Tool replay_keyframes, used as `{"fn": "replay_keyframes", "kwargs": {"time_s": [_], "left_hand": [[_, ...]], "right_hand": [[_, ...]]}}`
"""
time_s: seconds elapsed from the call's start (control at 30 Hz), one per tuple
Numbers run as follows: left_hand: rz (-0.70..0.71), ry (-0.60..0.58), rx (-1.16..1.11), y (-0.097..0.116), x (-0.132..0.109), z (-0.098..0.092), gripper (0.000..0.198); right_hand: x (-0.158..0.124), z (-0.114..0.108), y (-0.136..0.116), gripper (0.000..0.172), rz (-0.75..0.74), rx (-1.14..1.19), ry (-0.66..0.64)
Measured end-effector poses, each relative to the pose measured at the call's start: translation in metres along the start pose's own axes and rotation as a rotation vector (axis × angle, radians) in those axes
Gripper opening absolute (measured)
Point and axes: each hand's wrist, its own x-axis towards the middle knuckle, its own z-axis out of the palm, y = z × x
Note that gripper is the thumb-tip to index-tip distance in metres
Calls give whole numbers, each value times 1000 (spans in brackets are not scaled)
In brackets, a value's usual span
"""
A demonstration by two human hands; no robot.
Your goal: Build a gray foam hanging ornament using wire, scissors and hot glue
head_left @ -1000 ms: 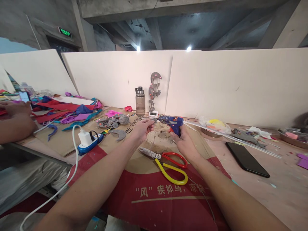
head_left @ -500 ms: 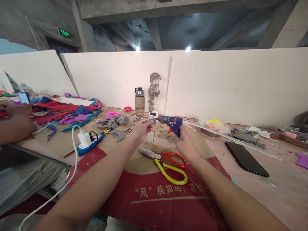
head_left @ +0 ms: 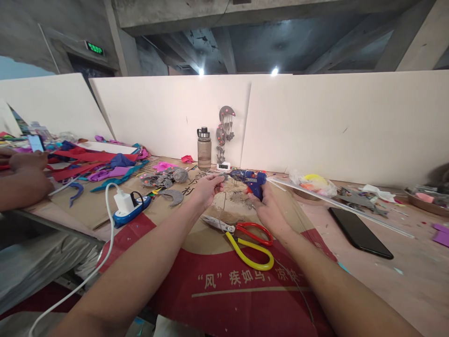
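Head view: over the cardboard (head_left: 196, 239), the left hand (head_left: 207, 189) pinches a small gray piece (head_left: 225, 176) between closed fingers, just beside the tip of a blue glue gun (head_left: 256, 181) gripped by the right hand (head_left: 269, 207). Scissors (head_left: 230, 229) lie nearer; a black phone (head_left: 360, 232) rests on the tabletop (head_left: 414, 281) to the right.

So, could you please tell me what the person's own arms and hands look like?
The left forearm and right forearm are bare, with no sleeve in view. The left hand and right hand wear no gloves, and no watch or bracelet shows at either wrist. Any rings are too small to make out.
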Motion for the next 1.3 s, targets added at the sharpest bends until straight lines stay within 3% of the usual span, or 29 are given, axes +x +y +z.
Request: {"fn": "replay_keyframes", "kwargs": {"time_s": [1.3], "left_hand": [[10,7,21,-2,0,0,18]], "right_hand": [[-2,0,0,49,35,17,8]]}}
